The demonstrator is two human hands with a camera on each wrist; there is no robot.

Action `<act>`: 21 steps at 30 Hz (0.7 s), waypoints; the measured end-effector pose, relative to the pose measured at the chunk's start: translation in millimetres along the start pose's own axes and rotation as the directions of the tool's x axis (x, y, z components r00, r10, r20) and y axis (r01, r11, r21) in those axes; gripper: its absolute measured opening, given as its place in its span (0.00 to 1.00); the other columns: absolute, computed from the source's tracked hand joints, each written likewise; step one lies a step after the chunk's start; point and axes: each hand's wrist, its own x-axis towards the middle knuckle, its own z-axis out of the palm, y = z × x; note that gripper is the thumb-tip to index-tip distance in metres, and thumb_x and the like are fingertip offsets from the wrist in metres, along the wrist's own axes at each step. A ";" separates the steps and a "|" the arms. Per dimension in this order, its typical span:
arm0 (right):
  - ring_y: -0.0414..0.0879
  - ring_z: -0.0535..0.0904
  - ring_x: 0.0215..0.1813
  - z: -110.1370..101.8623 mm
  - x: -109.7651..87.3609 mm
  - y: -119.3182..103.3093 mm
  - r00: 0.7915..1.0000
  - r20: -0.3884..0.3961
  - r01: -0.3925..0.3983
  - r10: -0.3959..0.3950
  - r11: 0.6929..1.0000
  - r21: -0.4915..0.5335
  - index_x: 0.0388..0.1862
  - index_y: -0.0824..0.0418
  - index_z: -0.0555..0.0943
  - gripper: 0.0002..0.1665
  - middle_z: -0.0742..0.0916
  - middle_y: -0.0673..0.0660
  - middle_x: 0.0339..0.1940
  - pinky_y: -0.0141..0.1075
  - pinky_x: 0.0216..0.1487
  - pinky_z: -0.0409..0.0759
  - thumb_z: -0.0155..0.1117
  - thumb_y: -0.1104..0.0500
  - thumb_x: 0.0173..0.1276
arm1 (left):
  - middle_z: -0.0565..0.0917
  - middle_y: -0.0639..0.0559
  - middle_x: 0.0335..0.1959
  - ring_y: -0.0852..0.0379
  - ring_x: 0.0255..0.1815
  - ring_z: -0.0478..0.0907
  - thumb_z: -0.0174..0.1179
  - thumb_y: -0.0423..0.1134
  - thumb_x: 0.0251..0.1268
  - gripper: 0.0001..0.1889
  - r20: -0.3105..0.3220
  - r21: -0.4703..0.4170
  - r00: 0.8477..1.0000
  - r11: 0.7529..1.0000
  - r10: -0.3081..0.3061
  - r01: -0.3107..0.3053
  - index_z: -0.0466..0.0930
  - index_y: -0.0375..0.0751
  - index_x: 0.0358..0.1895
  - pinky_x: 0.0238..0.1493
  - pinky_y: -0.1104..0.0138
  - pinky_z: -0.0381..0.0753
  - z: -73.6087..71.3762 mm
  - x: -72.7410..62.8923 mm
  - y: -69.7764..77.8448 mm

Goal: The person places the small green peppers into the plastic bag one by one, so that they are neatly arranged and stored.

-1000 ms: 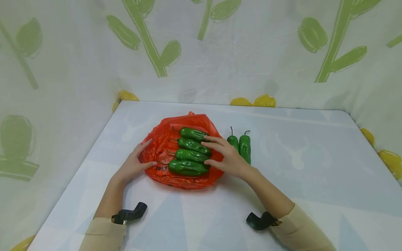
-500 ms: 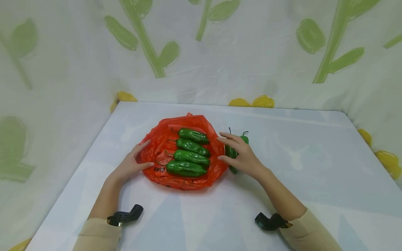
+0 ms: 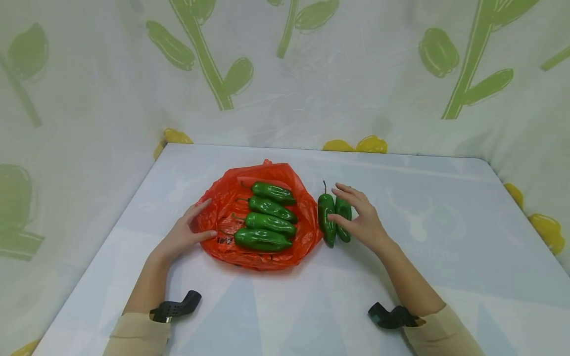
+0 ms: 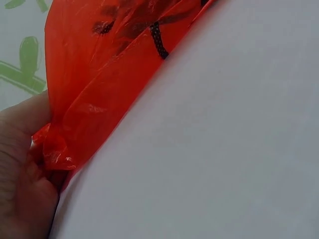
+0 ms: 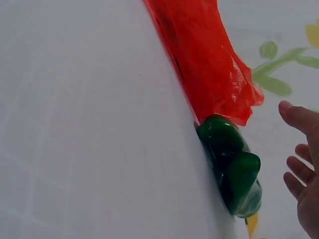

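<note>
Several glossy green chili peppers lie side by side in an open red plastic bag in the head view. My left hand holds the bag's left side, thumb and fingers around the bunched plastic, as the left wrist view shows. To the right of the bag, two more green peppers lie next to each other, the nearer one close against the bag and the other partly hidden by fingers. My right hand hovers over this pair with fingers spread and nothing in it; in the right wrist view it is apart from the peppers.
A white table with pale printed patterns bears everything. Behind it hangs a white curtain with green plant prints. Each wrist wears a black camera mount, one on the left and one on the right.
My right hand has moved off the peppers in the bag, rightward to above the two outside it. The left hand stays at the bag's left side.
</note>
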 end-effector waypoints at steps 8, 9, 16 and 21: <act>0.58 0.71 0.59 1.2 -4.8 17.6 0.997 -0.040 -0.064 0.064 0.998 -0.007 0.67 0.66 0.66 0.45 0.75 0.67 0.61 0.55 0.58 0.73 0.75 0.67 0.49 | 0.47 0.38 0.75 0.34 0.74 0.44 0.67 0.47 0.55 0.46 -0.003 0.025 1.000 0.999 0.023 -0.023 0.50 0.58 0.75 0.62 0.36 0.60 0.1 -1.0 0.9; 0.57 0.70 0.60 1.3 -5.3 19.2 0.996 -0.039 -0.075 0.075 0.997 -0.010 0.67 0.66 0.66 0.45 0.75 0.67 0.61 0.54 0.58 0.73 0.75 0.67 0.49 | 0.47 0.37 0.75 0.34 0.74 0.44 0.67 0.47 0.55 0.46 -0.003 0.027 1.000 0.999 0.026 -0.026 0.49 0.58 0.75 0.62 0.36 0.61 0.0 -0.6 0.8; 0.60 0.65 0.67 1.7 -6.4 28.1 0.994 -0.027 -0.105 0.105 0.994 -0.020 0.66 0.68 0.67 0.44 0.73 0.66 0.65 0.54 0.60 0.71 0.76 0.67 0.48 | 0.48 0.38 0.75 0.34 0.74 0.44 0.67 0.49 0.55 0.45 -0.011 0.028 1.000 0.999 0.025 -0.025 0.51 0.57 0.75 0.62 0.36 0.60 1.1 -0.6 -0.1; 0.62 0.63 0.68 2.7 -6.0 31.2 0.989 0.007 -0.150 0.150 0.988 -0.018 0.65 0.70 0.67 0.43 0.71 0.68 0.66 0.56 0.59 0.70 0.74 0.66 0.51 | 0.47 0.38 0.75 0.34 0.74 0.43 0.67 0.50 0.55 0.45 -0.009 0.037 1.000 0.999 0.020 -0.019 0.50 0.58 0.75 0.63 0.36 0.58 1.3 -1.5 -0.4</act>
